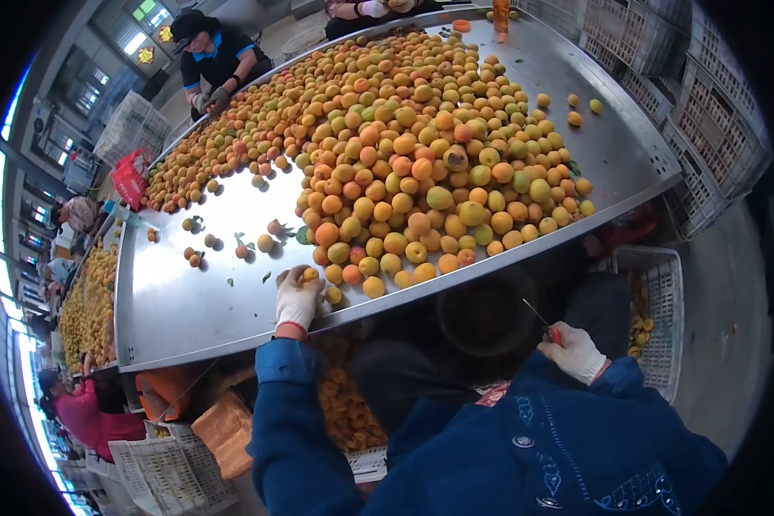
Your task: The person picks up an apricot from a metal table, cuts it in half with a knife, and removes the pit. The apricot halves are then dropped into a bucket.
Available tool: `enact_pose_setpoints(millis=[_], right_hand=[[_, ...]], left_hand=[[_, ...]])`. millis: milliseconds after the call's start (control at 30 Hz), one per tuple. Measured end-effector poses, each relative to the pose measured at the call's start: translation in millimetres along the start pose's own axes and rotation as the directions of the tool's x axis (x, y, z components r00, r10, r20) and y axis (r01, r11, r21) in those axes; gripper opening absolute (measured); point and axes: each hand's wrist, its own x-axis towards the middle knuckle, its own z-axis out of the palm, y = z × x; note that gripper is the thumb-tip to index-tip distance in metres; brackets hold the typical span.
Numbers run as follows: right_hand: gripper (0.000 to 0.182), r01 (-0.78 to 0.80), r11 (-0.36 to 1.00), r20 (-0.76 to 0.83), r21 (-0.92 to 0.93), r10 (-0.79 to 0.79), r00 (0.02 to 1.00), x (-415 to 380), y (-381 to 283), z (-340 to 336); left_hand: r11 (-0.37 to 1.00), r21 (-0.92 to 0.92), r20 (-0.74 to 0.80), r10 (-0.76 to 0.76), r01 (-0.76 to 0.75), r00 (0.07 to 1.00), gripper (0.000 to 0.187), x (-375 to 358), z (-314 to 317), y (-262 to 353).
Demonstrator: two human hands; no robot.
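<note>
My left hand (pixel 297 298), in a white glove with a red cuff, is at the near edge of a metal table (pixel 193 305). Its fingers are closed around an apricot (pixel 309 275); another apricot (pixel 334 295) lies right beside them. Over my lap, my right hand (pixel 574 354), also gloved, grips the red handle of a small knife (pixel 538 313), whose thin blade points up and left. A large heap of yellow-orange apricots (pixel 421 193) covers much of the tabletop just beyond my left hand.
Below the table are a dark round tub (pixel 483 322) and many cut apricot pieces (pixel 346 404). A pale crate (pixel 662 297) with fruit stands at my right. Across the table a person in a cap (pixel 219 60) works. Stacked crates (pixel 714 112) line the right side.
</note>
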Motion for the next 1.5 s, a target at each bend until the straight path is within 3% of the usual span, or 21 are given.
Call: enact_pose_setpoints(millis=[67,167,200,233,267,333,367,400,500,567,667,733,800,867,1000,1067,1100,1233,1333,1433,1500], right_hand=[[0.031,0.008,1.000,-0.006,-0.002,-0.008,1.000,-0.4,1.7,0.3],[0.030,0.013,0.999,0.015,0.035,-0.014,1.000,-1.2,0.0,-1.7],[0.029,0.030,0.999,0.002,0.043,-0.031,1.000,-1.8,0.5,-1.6],[0.027,0.049,0.997,-0.012,0.051,-0.049,0.999,-1.8,0.6,-1.6],[0.027,0.065,0.997,-0.002,0.046,-0.065,0.998,-1.9,0.2,-2.0],[0.023,0.018,0.984,0.004,0.176,-0.019,1.000,-1.9,0.7,-1.8],[0.021,0.024,0.985,-0.024,0.170,-0.021,1.000,-1.3,2.9,-0.2],[0.021,0.030,0.985,-0.017,0.168,-0.027,0.999,-1.1,3.8,0.5],[0.021,-0.001,0.988,-0.033,0.153,0.006,0.999,1.2,3.2,-2.6],[0.021,-0.020,0.993,-0.028,0.115,0.023,0.999,5.1,0.3,-3.3],[0.023,-0.046,0.997,-0.003,0.061,0.047,0.999,13.9,-2.8,-0.5],[0.025,-0.039,0.999,-0.006,0.024,0.040,0.999,19.6,-1.1,2.6],[0.027,-0.039,0.999,-0.010,-0.017,0.038,0.999,25.0,-4.7,3.8],[0.028,-0.079,0.997,0.013,-0.009,0.079,0.997,28.1,-10.5,3.0],[0.028,-0.137,0.990,0.018,-0.037,0.137,0.990,34.7,-14.4,3.6],[0.029,-0.139,0.989,0.018,-0.058,0.140,0.990,36.8,-15.2,4.8],[0.029,-0.149,0.987,0.018,-0.063,0.151,0.988,38.4,-16.2,5.3],[0.030,-0.149,0.985,0.037,-0.081,0.153,0.988,40.2,-23.4,7.0],[0.031,-0.116,0.990,0.049,-0.085,0.121,0.991,38.7,-26.1,5.0],[0.031,-0.075,0.994,0.054,-0.082,0.079,0.995,32.2,-23.7,5.8],[0.031,-0.052,0.995,0.048,-0.083,0.056,0.997,28.0,-25.7,4.1]], left_hand=[[0.835,-0.537,-0.002,-0.142,0.119,0.990,0.045,-1.5,4.7,12.6],[0.798,-0.580,-0.078,0.145,-0.164,0.986,0.043,-13.4,8.0,66.8],[0.849,-0.372,-0.192,0.326,-0.376,0.926,0.043,-3.6,22.9,71.3],[0.882,-0.191,-0.204,0.395,-0.432,0.896,0.049,-6.9,23.5,93.0],[0.884,-0.222,-0.147,0.387,-0.412,0.910,0.054,-17.1,17.6,126.2],[0.871,-0.013,-0.083,0.489,-0.491,0.869,0.058,-15.4,37.8,146.3],[0.828,0.054,0.021,0.558,-0.559,0.829,0.058,-10.7,43.4,152.4],[0.847,0.163,0.190,0.476,-0.505,0.859,0.057,-21.4,30.2,176.0],[0.815,0.101,0.242,0.536,-0.570,0.809,0.056,-6.1,27.7,166.0],[0.864,-0.242,0.278,0.497,-0.441,0.822,0.056,4.7,10.2,149.2],[0.798,0.012,-0.093,0.601,-0.603,0.794,0.054,28.9,-9.4,109.1],[0.892,-0.089,-0.208,0.419,-0.444,0.884,0.052,58.3,-23.0,70.8],[0.966,-0.113,-0.209,0.205,-0.232,0.956,0.049,87.3,-39.7,34.5],[0.975,0.169,-0.271,0.188,-0.146,0.944,0.049,108.2,-49.4,4.5],[0.970,0.189,-0.199,0.190,-0.152,0.961,0.049,135.2,-48.9,-19.5],[0.993,0.084,0.106,0.071,-0.080,0.992,0.048,148.8,-45.9,-21.8],[0.970,0.188,0.076,0.143,-0.155,0.987,0.044,154.0,-37.8,-31.3],[0.899,0.424,0.044,0.098,-0.107,0.994,0.039,144.7,-34.7,-18.1],[0.923,0.353,0.040,0.148,-0.152,0.988,0.033,134.0,-32.8,-29.8],[0.957,-0.246,-0.079,0.140,-0.156,0.987,0.027,110.1,-31.1,-16.9],[0.914,-0.307,-0.104,0.244,-0.264,0.964,0.028,95.2,-28.1,8.7]])
